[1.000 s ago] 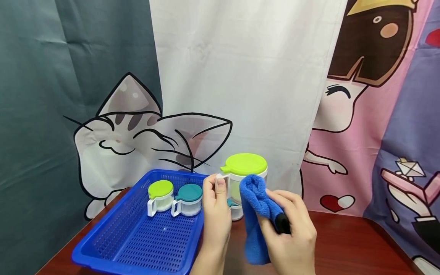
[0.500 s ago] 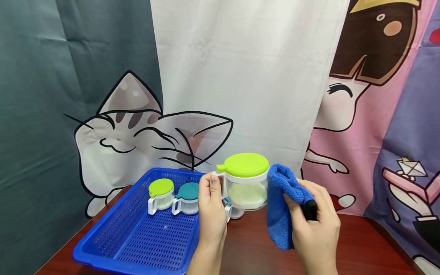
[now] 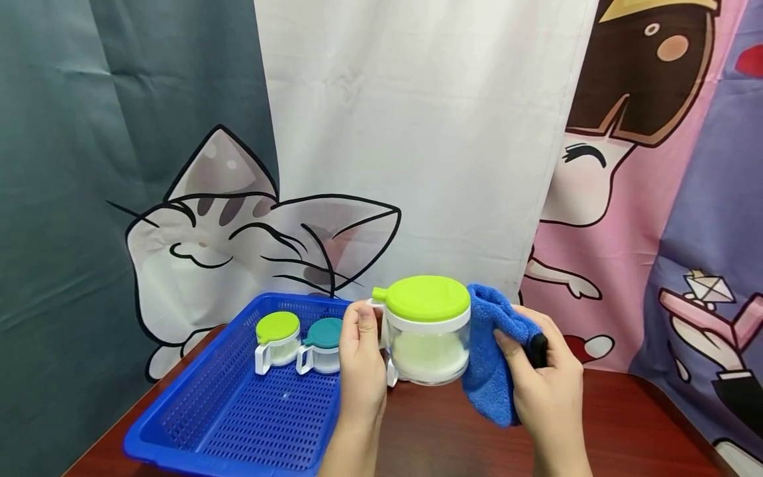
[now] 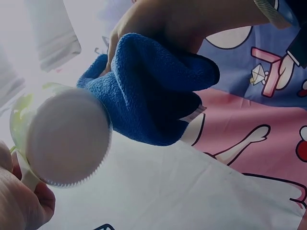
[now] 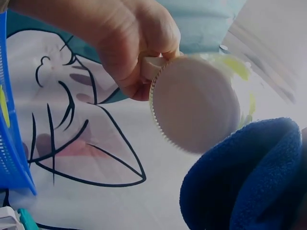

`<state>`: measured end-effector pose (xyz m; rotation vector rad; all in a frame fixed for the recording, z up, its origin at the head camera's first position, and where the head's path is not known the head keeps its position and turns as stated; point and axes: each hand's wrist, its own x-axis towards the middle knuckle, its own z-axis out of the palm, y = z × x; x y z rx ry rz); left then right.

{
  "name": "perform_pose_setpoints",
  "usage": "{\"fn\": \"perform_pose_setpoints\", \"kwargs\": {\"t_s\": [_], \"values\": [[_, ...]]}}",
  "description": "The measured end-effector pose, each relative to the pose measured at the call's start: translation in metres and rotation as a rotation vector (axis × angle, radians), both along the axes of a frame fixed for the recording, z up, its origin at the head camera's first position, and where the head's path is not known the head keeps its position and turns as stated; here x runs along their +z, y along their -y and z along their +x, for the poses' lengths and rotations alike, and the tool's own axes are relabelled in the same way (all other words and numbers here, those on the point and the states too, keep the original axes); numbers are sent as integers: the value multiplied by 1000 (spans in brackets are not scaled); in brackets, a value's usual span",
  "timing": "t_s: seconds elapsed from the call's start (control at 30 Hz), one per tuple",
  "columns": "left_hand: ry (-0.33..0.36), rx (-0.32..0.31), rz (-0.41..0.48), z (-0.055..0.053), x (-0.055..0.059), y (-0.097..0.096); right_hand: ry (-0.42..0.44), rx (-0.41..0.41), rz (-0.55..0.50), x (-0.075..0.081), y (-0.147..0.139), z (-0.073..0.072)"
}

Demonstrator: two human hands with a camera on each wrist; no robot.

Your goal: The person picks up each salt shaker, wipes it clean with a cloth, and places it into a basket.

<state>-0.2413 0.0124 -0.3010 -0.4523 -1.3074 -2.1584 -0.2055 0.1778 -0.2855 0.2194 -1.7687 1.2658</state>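
Observation:
A clear seasoning jar [image 3: 429, 351] with a bright green lid and white powder inside is held up above the table. My left hand [image 3: 362, 371] grips its white handle from the left side. The jar's round base [image 4: 69, 136] faces the left wrist camera. In my right hand [image 3: 545, 381] a folded blue cloth [image 3: 491, 361] is pinched, a dark edge poking out between thumb and fingers. The cloth lies against the jar's right side. Part of the right hand's fingers is hidden behind the cloth.
A blue plastic basket [image 3: 149, 424] stands at the left on the reddish-brown table [image 3: 441, 437]. Inside it are a green-lidded jar [image 3: 279, 338] and a teal-lidded jar [image 3: 324, 344]. Another jar's white handle [image 3: 391, 373] shows behind the held jar. A printed curtain [image 3: 417, 132] hangs behind.
The cloth moved from in front of the jar to its right side, baring the jar's clear body. The jar has come slightly lower and nearer, still in my left hand.

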Motion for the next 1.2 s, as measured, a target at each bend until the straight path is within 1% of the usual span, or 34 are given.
{"fn": "perform_pose_setpoints", "kwargs": {"t_s": [0.1, 0.2, 0.4, 0.53, 0.63, 0.87, 1.07, 1.13, 1.2], "values": [[12, -3, -2, 0, 0, 1, 37, 54, -37, -1, -1, -2], [30, -9, -4, -1, 0, 2, 58, 126, -85, -2, -1, -4], [93, -65, -19, -3, 1, 5, 107, 226, -155, -5, -2, -8], [137, -99, -33, -5, 0, 7, 123, 290, -177, -8, -4, -11], [158, -144, -45, -6, -1, 8, 123, 343, -184, -11, -6, -13], [198, -262, -79, -7, -4, 9, 90, 486, -194, -16, -10, -17], [205, -353, -82, -5, -6, 11, 101, 577, -205, -19, -12, -19], [209, -385, -77, -4, -6, 11, 97, 650, -209, -20, -14, -21], [223, -436, -54, -2, -5, 11, 85, 762, -209, -22, -16, -23]]}}
